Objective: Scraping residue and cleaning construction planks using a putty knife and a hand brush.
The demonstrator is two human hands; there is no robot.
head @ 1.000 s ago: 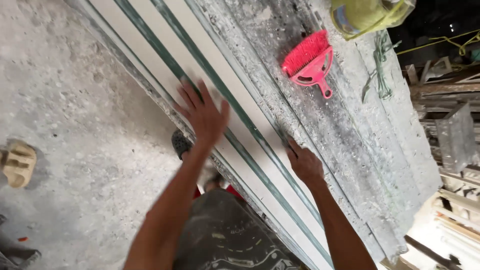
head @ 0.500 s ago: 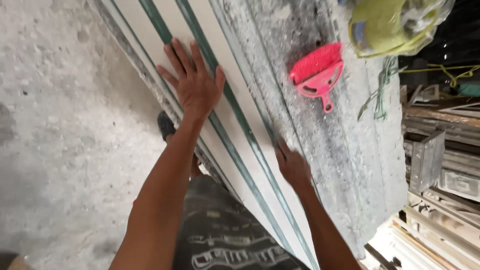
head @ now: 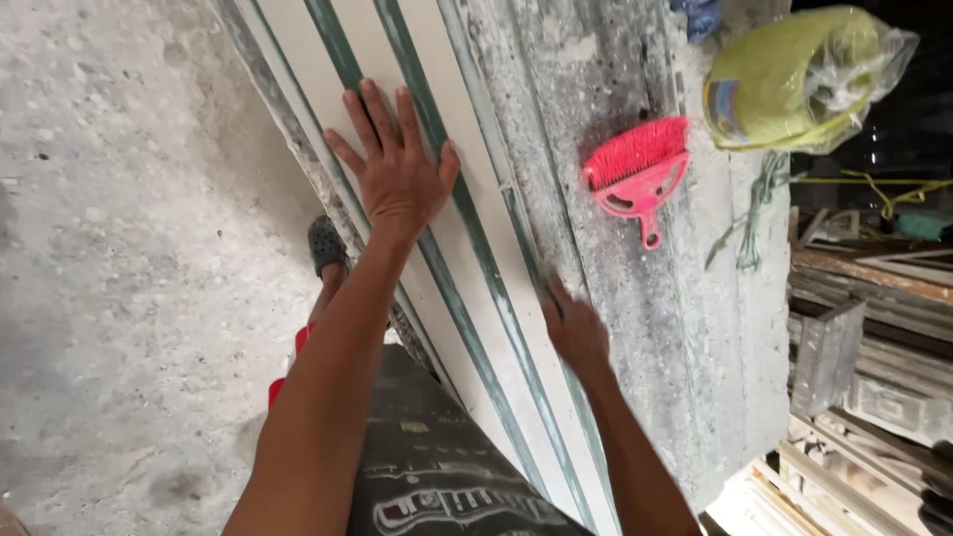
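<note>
My left hand (head: 395, 169) lies flat with fingers spread on a stack of long white boards with green edge strips (head: 467, 248) that runs diagonally across a dusty concrete slab. My right hand (head: 571, 328) rests at the stack's right edge, fingers curled against the boards where they meet the slab (head: 635, 328); whether it grips the edge I cannot tell. A pink hand brush (head: 637, 171) lies on the slab to the right of both hands.
A yellow-green bundle in clear plastic (head: 794, 84) sits at the slab's far right with green cord (head: 759, 213) hanging below it. Metal frames and timber (head: 864, 357) are stacked to the right. Rough concrete floor (head: 129, 258) lies left, with my dark shoe (head: 326, 243) on it.
My left hand has slid farther along the boards, away from me. The right hand has stayed at the stack's edge. The view has shifted, bringing more of the plastic-wrapped bundle into sight.
</note>
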